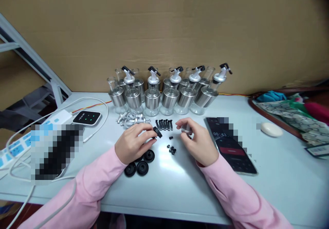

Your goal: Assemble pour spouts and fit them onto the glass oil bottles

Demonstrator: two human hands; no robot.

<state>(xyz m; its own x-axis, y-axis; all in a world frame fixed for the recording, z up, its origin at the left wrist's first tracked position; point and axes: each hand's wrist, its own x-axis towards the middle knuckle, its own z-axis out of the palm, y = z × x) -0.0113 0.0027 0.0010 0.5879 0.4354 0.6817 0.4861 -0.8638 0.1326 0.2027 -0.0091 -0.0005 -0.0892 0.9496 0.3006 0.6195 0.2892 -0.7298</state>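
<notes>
A black round part [157, 132] is pinched by the thumb and fingers of the left hand [135, 140] above the table [169, 191]. A silvery round part [186, 129] is held within the half-curled right hand [202, 141]. Small black pieces [172, 150] and black levers [164, 124] are scattered and lined up between; black discs [142, 168] are laid near left, silver spouts [136, 120] heaped far left, bottles [152, 100] ranged farther.

Our sleeves [105, 175] are pink, our table [167, 194] pale blue-grey, the backdrop [164, 26] tan. We see black discs [142, 168], black levers [165, 124], silver pourer parts [132, 121], clear bottles [152, 100] banded silver, and pale cloth [279, 108] with dark net patterning.
</notes>
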